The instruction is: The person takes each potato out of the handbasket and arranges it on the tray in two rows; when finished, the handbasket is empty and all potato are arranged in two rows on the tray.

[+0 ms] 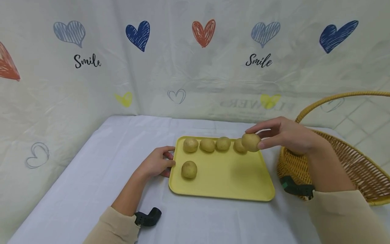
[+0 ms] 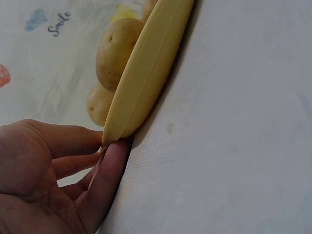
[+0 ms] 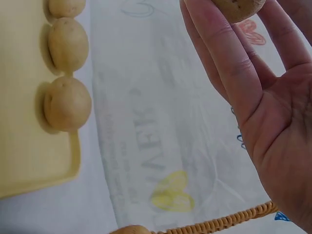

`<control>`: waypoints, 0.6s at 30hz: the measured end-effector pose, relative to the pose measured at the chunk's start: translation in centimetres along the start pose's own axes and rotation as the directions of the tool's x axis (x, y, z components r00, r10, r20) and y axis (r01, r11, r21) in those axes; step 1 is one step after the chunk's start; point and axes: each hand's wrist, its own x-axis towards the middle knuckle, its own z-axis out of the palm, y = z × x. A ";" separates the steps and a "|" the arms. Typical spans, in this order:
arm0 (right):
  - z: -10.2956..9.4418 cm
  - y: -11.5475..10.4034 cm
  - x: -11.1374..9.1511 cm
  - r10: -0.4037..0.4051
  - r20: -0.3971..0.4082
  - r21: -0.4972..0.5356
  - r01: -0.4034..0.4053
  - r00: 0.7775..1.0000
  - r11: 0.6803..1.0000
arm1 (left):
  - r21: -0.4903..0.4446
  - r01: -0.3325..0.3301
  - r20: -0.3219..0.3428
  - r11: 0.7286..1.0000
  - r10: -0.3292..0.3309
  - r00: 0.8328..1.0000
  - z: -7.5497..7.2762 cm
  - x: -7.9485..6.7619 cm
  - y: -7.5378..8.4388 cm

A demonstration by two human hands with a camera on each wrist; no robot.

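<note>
Over white cloth [image 1: 97,162], hands [image 1: 156,162] [image 1: 287,134] separately pinch tray [image 1: 225,179] (long axis left-right) and potato [image 1: 250,142].

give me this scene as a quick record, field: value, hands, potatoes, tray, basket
left hand: grips the left edge of the yellow tray
right hand: holds one potato in its fingers, raised off the tray
back row: four potatoes along the tray's far side
lone potato: on the tray's left part, nearer the person than the row
basket: wicker, with a handle, right of the tray
surface: white cloth under the tray
</note>
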 end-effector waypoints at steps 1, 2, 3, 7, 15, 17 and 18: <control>0.1 0.1 0.1 -0.001 -0.004 -0.004 0.001 1.000 1.000 | -0.001 0.000 0.001 1.000 0.000 1.000 0.0 0.0 0.0; 0.2 0.1 0.1 -0.005 -0.005 -0.007 0.005 1.000 1.000 | -0.002 -0.001 0.002 1.000 0.001 1.000 0.0 0.0 0.0; 0.3 0.2 0.2 -0.010 -0.006 -0.009 0.010 1.000 1.000 | -0.004 -0.001 0.003 1.000 0.001 1.000 0.0 0.0 0.1; 0.7 0.5 0.6 -0.027 -0.003 -0.004 0.027 1.000 1.000 | 0.003 0.004 -0.002 1.000 -0.004 1.000 0.1 0.0 0.1; 1.7 0.7 1.1 0.005 0.008 0.027 -0.005 1.000 1.000 | 0.017 0.021 -0.006 1.000 -0.021 1.000 0.1 0.0 0.3; 1.9 0.8 1.3 0.003 0.021 0.048 -0.004 1.000 0.999 | 0.019 0.025 -0.007 1.000 -0.025 1.000 0.1 0.0 0.3; 2.0 0.9 1.4 -0.001 0.027 0.056 0.000 1.000 0.998 | 0.020 0.025 -0.007 0.999 -0.025 1.000 0.1 -0.1 0.3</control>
